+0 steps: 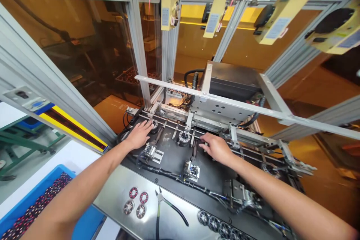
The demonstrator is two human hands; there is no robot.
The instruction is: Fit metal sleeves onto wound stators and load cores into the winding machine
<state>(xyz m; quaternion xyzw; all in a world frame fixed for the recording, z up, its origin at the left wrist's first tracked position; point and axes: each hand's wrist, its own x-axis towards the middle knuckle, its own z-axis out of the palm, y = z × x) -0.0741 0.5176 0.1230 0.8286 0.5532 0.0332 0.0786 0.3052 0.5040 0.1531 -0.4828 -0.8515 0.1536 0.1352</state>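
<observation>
My left hand (140, 134) reaches over the left of the black machine plate (168, 157), its fingers spread and touching or just above a round metal fixture (153, 126). My right hand (215, 146) is over the rail at the middle right, fingers curled with thumb and index apart; I see nothing between them. Between my hands a second round fixture (184, 138) holds a ring-shaped part. Small metal brackets (192, 171) with cables stand in front of the fixtures.
Nearer me, a steel ledge (112, 198) bears several small rotors (143, 197), green-handled cutters (168, 208) and a row of metal rings (213, 224). A blue bin (91, 219) of parts is at lower left. A metal bar (239, 108) crosses behind my hands; yellow units (216, 3) hang above.
</observation>
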